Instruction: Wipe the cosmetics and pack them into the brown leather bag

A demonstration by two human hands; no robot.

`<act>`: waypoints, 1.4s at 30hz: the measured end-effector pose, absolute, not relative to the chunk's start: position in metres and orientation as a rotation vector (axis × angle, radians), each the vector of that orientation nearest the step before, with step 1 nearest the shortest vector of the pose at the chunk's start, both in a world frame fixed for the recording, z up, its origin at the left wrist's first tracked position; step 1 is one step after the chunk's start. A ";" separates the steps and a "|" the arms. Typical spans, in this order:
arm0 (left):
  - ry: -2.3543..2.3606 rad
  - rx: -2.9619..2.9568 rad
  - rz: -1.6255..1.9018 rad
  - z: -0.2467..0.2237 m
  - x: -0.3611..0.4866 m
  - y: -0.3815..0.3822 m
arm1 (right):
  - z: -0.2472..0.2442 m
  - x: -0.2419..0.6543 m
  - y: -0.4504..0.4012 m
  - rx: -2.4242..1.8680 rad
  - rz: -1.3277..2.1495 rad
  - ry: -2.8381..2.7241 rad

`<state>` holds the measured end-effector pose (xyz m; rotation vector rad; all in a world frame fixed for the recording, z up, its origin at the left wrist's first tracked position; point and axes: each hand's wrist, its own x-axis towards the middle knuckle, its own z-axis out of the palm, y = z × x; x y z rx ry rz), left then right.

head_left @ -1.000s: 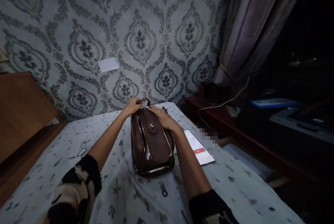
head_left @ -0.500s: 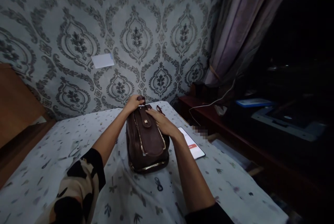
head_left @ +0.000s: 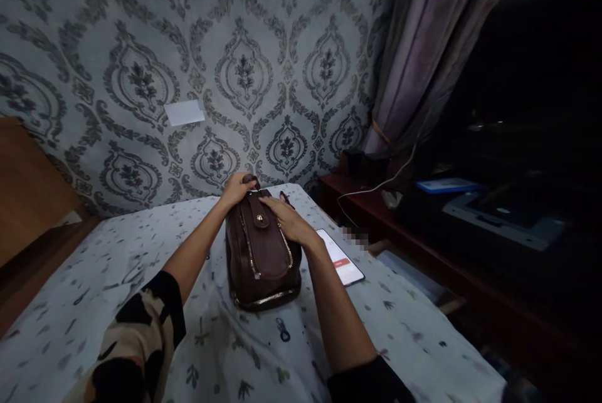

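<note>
A dark brown leather backpack-style bag [head_left: 270,252] lies on the patterned bedsheet [head_left: 235,353], its gold zips and a snap-button flap showing. At its far end, my left hand [head_left: 237,190] is closed around the short top handle [head_left: 251,181]. My right hand [head_left: 288,220] rests flat along the right side of the bag, thumb and fingers stretched toward the flap, some fingertips hidden by the hand itself. Just right of the bag, a phone [head_left: 345,268] with a lit white screen lies on the sheet, partly covered by my right forearm.
Damask wallpaper [head_left: 244,77] covers the wall behind the bed, with a white card [head_left: 184,113] on it. A wooden board [head_left: 32,190] stands at left. On the right are a purple curtain [head_left: 414,46], a dark red ledge [head_left: 338,185], a white cable [head_left: 376,188] and a blue-edged object [head_left: 446,186].
The whole view has shifted slightly, so everything sits a little farther left. Both hands keep the same places on the bag.
</note>
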<state>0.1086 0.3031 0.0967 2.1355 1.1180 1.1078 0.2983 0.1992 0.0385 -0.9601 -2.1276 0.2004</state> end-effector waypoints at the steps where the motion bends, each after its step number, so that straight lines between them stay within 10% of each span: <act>1: 1.100 2.126 1.109 0.097 0.109 0.302 | 0.039 0.298 0.199 -0.979 0.228 -2.128; 42: 1.433 1.808 1.491 0.066 0.078 0.273 | 0.043 0.294 0.192 -0.998 0.278 -2.097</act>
